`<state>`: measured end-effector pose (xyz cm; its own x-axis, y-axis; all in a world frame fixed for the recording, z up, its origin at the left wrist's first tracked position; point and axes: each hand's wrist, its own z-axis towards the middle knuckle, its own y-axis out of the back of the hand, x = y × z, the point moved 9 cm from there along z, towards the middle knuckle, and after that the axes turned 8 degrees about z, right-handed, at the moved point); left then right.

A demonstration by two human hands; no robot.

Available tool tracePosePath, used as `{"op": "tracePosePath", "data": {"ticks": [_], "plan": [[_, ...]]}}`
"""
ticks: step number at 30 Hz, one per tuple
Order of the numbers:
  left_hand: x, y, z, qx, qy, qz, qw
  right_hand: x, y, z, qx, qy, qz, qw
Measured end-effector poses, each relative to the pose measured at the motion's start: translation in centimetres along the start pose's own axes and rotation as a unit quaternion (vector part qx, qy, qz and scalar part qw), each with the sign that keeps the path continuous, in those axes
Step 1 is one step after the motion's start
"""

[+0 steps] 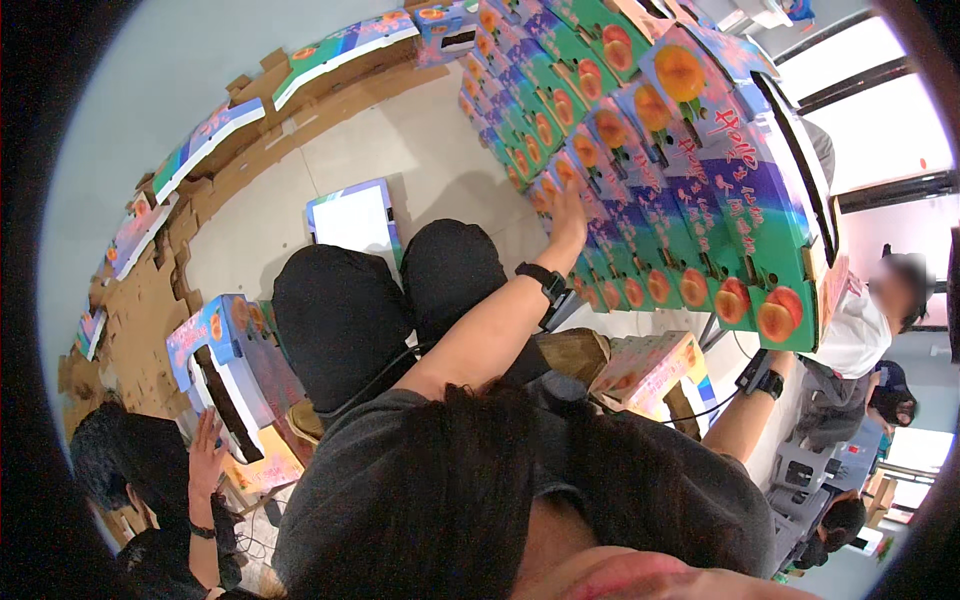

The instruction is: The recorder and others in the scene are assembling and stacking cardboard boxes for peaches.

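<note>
To the front and right of your knees (345,300) leans a long stack of boxes (690,190), fruit-printed in purple, pink and green. Your left hand (567,212) touches its printed side, fingers reaching along the surface — whether they grip, I cannot tell. Your right forearm (738,422) runs up to the near end of the stack, where your right hand is hidden behind the cardboard, so its hold cannot be told either. Beyond your knees, a white-faced carton piece (350,218) lies on the pale floor (240,230). At your left, a co-worker's hand (206,458) is beside another printed box (257,358) — one with a dark slot.
</note>
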<state>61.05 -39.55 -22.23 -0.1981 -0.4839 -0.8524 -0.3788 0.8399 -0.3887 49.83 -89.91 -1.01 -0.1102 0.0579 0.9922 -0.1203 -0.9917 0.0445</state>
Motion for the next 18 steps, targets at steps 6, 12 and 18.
{"op": "tracePosePath", "data": {"ticks": [6, 12, 18], "plan": [[-0.8, -0.6, -0.7, 0.014, -0.030, 0.084, 0.996, -0.5, 1.5, 2.0, -0.062, -0.024, 0.080, 0.995], [1.3, -2.4, -0.3, 0.077, 0.073, 0.002, 0.994, -0.6, 1.5, 3.0, -0.103, -0.038, 0.135, 0.985], [-0.4, -2.4, -1.2, 0.092, -0.017, 0.190, 0.977, 2.1, 0.4, 3.0, -0.114, -0.046, 0.163, 0.979]]}}
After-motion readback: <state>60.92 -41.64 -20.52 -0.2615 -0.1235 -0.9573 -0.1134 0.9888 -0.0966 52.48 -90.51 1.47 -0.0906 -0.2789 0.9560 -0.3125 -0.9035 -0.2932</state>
